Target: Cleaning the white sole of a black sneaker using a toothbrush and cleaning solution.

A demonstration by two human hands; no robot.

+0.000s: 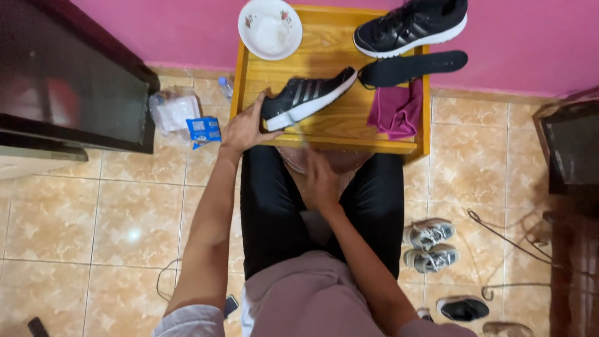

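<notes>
**What we are wearing**

We see our own body from above: black, close-fitting trousers (pixel 268 206) cover both legs, smooth and without any pattern. Over them hangs a loose top (pixel 312 293) in a dusty mauve-pink, its cloth falling in soft folds. The short sleeves (pixel 187 321) look paler, greyish lilac. Our left hand (pixel 244 128) and right hand (pixel 321 184) are bare, forearms uncovered, no watch or rings showing.

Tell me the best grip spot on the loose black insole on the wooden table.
Probably the insole's wide end at the right, which overhangs the wooden table's edge, so fingers can come from the right and pinch above and below. It lies flat and thin; the narrow left end sits close to the black shoe that the left hand touches at the heel.
</notes>
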